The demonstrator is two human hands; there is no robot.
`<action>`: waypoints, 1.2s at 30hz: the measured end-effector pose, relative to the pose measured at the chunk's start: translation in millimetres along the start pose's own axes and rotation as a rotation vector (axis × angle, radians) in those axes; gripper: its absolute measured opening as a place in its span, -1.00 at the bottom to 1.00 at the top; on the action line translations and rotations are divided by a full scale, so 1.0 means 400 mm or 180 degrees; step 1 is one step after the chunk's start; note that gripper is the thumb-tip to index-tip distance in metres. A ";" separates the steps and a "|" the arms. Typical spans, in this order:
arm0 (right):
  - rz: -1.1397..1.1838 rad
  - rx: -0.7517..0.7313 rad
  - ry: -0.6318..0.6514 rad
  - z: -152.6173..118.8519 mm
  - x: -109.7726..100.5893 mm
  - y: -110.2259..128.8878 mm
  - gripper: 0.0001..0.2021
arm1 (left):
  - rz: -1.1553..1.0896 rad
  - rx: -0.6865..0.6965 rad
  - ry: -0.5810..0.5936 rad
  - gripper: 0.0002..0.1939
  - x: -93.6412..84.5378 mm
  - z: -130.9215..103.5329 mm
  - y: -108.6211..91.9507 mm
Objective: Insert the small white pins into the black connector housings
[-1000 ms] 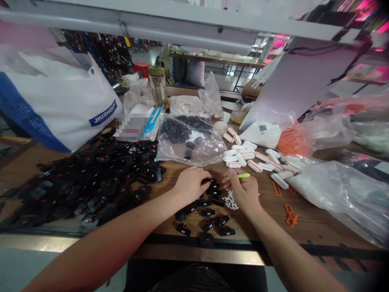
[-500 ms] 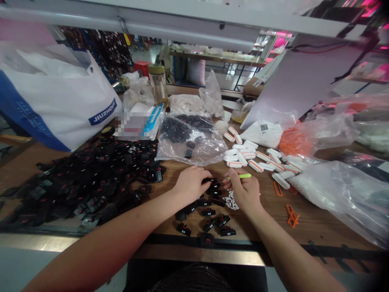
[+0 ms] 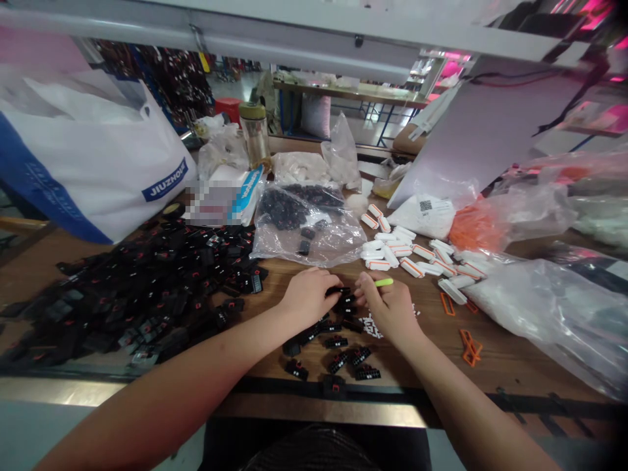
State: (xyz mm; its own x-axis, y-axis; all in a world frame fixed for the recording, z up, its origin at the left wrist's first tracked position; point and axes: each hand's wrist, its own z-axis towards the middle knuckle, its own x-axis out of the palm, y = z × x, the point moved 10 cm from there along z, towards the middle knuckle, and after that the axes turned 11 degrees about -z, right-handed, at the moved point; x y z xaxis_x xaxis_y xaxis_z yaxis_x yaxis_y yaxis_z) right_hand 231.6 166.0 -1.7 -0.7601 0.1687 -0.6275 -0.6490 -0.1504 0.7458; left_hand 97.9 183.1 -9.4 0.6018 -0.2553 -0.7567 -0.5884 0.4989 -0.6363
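Note:
My left hand [image 3: 310, 297] is closed on a black connector housing [image 3: 338, 290], holding it just above the table. Close beside it, my right hand [image 3: 390, 307] grips a thin tool with a yellow-green handle [image 3: 383, 282]; the fingers hide its working end. Beneath my right hand lies a heap of small white pieces [image 3: 371, 326], partly covered by the palm. Several black connector housings [image 3: 336, 342] with red and white parts are spread on the wood between my forearms.
A big pile of black connectors [image 3: 186, 275] covers the left side. Behind my hands lies a clear bag of black parts [image 3: 314, 242]. White pieces with orange strips [image 3: 402, 250], orange frames [image 3: 471, 347] and plastic bags [image 3: 549, 314] lie to the right. A bottle [image 3: 255, 137] stands behind.
My right hand has shifted slightly left with the tool, closer to the connector in my left hand. My left hand has stayed in place.

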 end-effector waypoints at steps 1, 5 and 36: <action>0.0043 0.0035 -0.0037 0.000 -0.003 -0.002 -0.58 | -0.0004 0.0007 0.0004 -0.85 0.000 0.000 -0.001; 0.0256 0.0171 -0.0273 -0.003 -0.024 -0.012 -0.59 | -0.0012 -0.0006 0.0015 -0.84 0.002 0.001 0.002; 0.0163 0.0065 -0.0085 -0.002 -0.008 -0.003 -0.66 | 0.0029 0.0052 -0.0037 -0.84 0.002 0.000 0.001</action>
State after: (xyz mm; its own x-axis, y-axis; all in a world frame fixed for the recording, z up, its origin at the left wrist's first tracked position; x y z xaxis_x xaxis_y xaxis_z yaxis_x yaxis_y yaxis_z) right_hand 234.6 164.9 -0.8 -0.7910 0.1874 -0.5825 -0.6084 -0.1397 0.7812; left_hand 98.2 183.1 -10.1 0.6028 -0.2412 -0.7606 -0.5850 0.5146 -0.6268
